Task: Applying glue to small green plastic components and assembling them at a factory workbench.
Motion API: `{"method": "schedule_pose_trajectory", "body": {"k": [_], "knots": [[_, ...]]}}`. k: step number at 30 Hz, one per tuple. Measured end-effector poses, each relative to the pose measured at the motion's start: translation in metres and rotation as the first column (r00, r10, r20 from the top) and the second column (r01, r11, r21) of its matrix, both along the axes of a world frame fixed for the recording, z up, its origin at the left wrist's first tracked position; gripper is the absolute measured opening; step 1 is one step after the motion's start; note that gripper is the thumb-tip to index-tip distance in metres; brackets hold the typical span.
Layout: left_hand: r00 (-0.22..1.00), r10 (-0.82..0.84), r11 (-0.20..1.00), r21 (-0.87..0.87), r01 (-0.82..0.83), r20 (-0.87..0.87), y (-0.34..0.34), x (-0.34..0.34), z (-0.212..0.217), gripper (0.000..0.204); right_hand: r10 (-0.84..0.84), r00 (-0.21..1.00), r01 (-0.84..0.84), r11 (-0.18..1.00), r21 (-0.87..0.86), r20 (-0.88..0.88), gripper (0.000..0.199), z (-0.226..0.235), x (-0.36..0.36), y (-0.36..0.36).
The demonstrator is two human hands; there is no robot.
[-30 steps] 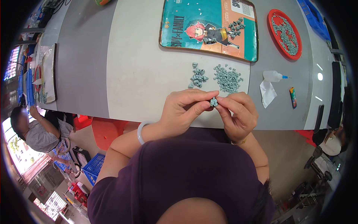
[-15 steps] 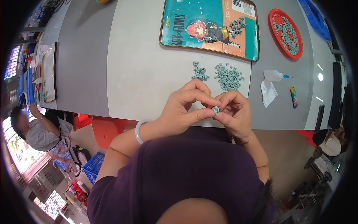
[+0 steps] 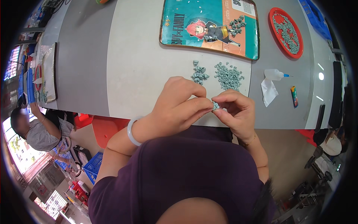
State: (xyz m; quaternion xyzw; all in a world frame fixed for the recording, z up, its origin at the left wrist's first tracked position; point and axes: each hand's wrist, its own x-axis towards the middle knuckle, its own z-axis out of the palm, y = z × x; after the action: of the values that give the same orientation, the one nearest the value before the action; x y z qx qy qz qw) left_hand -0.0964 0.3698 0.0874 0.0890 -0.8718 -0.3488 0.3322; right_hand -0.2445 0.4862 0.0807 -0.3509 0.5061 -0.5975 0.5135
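Note:
A small grey-green moulded piece [image 3: 216, 106] is pinched between my two hands, just in front of the table's near edge. My left hand [image 3: 182, 104] comes at it from the left, with thumb and forefinger closed at its side. From the right, the thumb and fingertips of my right hand [image 3: 238, 110] grip the same piece. Fingers cover part of it, so its exact kind cannot be told. Beyond my hands lie a small cluster of bigger grey-green pieces [image 3: 200, 75] and a wider heap of small ones [image 3: 228, 77].
A picture-printed tray [image 3: 179, 41] with loose pieces on it lies at the far side. To its right is a red plate [image 3: 270, 28] of small pieces. A squeeze bottle [image 3: 274, 74] with a blue tip, white tissue [image 3: 268, 92] and small tube [image 3: 294, 97] lie rightward. Another person [image 3: 44, 128] is at left.
My left hand has turned, its knuckles now facing up and its fingers drawn closer together. My right hand has shifted slightly right; the piece stays between them.

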Motion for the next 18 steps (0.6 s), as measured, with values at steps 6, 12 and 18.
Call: {"method": "schedule_pose_trajectory", "body": {"k": [6,12,18], "knots": [[0.997,0.043,0.985,-0.170,-0.032,0.058,-0.0007,-0.0005,0.0007,0.027,-0.042,0.981,0.039,0.999,-0.019,-0.187,0.023,0.0011,0.0004,0.0003],[0.997,-0.048,0.982,-0.178,0.058,0.063,-0.0025,-0.0009,0.0018,0.024,-0.020,0.940,0.016,1.000,-0.015,-0.342,0.022,0.0065,-0.0043,0.0022],[0.994,-0.102,0.982,-0.154,0.106,0.029,0.0017,-0.0040,-0.0022,0.021,0.039,0.964,-0.040,0.999,0.001,-0.264,0.020,0.0064,-0.0070,0.0041]]}}
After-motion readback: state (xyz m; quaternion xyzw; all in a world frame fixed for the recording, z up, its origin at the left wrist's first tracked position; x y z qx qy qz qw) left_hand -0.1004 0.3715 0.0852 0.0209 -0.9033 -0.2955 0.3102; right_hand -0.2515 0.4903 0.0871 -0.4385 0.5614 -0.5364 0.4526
